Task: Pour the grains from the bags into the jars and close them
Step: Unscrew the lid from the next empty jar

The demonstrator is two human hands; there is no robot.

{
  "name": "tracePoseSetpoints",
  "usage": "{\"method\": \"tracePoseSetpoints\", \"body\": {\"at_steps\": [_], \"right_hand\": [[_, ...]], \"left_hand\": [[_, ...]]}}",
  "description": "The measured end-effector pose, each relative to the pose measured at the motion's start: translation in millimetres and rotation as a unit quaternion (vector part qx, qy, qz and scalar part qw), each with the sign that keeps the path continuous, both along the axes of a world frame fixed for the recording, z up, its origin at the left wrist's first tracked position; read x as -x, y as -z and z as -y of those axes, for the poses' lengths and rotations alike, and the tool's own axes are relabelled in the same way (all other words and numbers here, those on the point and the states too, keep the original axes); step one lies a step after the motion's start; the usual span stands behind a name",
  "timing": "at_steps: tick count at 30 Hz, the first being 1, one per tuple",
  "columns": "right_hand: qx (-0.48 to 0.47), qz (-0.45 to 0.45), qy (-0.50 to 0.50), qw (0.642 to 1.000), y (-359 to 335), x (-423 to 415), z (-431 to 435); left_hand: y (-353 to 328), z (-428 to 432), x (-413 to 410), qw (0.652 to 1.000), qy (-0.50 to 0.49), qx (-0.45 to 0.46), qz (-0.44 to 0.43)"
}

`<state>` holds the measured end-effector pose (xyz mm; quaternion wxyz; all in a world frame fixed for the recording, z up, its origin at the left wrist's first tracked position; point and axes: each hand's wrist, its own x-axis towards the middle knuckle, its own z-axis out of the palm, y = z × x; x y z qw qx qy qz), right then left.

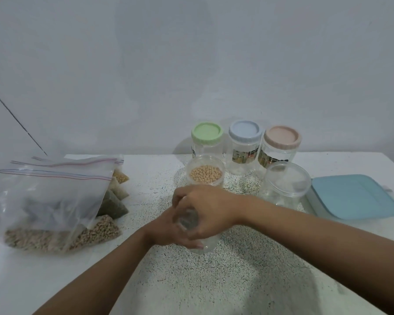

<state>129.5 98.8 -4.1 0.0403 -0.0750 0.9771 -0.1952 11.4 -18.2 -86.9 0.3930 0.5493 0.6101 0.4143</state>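
A clear jar (205, 246) stands on the speckled table (237, 280) in the middle. My right hand (206, 210) is curled over its clear lid from above. My left hand (165, 230) grips the jar's side from the left. What it contains is hidden by my hands. Just behind it stands a jar of yellow round grains (205, 174). A clear zip bag (50, 201) with pale grains at the bottom lies at the left, with several small grain packets (110, 209) beside it.
Three closed jars stand at the back, with a green lid (207, 133), a blue lid (245, 130) and a pink lid (282, 135). Another clear jar (286, 186) is at the right, next to a flat blue square container (355, 196). A wall rises behind the table.
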Motion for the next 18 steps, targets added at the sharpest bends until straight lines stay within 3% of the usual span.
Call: {"method": "tracePoseSetpoints", "body": {"at_steps": [2, 4, 7, 9, 12, 14, 16, 18], "right_hand": [[0.081, 0.025, 0.01, 0.996, -9.5, 2.1, 1.1], [0.072, -0.025, 0.043, 0.996, -9.9, 2.5, 3.0], [-0.188, -0.072, 0.093, 0.975, -1.7, -0.1, 9.2], [-0.257, -0.039, 0.123, 0.958, 3.5, -4.0, 14.7], [-0.181, -0.029, 0.074, 0.98, -1.6, -6.0, 13.7], [-0.032, 0.018, 0.032, 0.999, -11.2, -5.1, 7.2], [0.087, 0.05, 0.04, 0.994, -18.1, -5.9, 3.0], [0.038, 0.004, 0.052, 0.998, -17.8, -7.1, 4.2]], "left_hand": [[-6.7, -0.9, -3.3, 1.0, 0.026, 0.004, 0.003], [-6.3, -1.0, -4.2, 0.999, 0.037, 0.019, 0.036], [-0.9, 0.0, -2.8, 0.999, 0.013, 0.024, 0.029], [-0.4, -0.3, -2.9, 0.999, 0.008, 0.032, 0.02], [-0.4, 1.1, -2.9, 1.0, -0.004, 0.019, 0.009], [-3.8, 2.1, -4.6, 1.0, -0.008, 0.011, 0.017], [-11.4, 3.0, -9.7, 1.0, 0.011, 0.007, 0.026], [-15.1, 2.1, -12.2, 0.999, 0.017, 0.014, 0.026]]}}
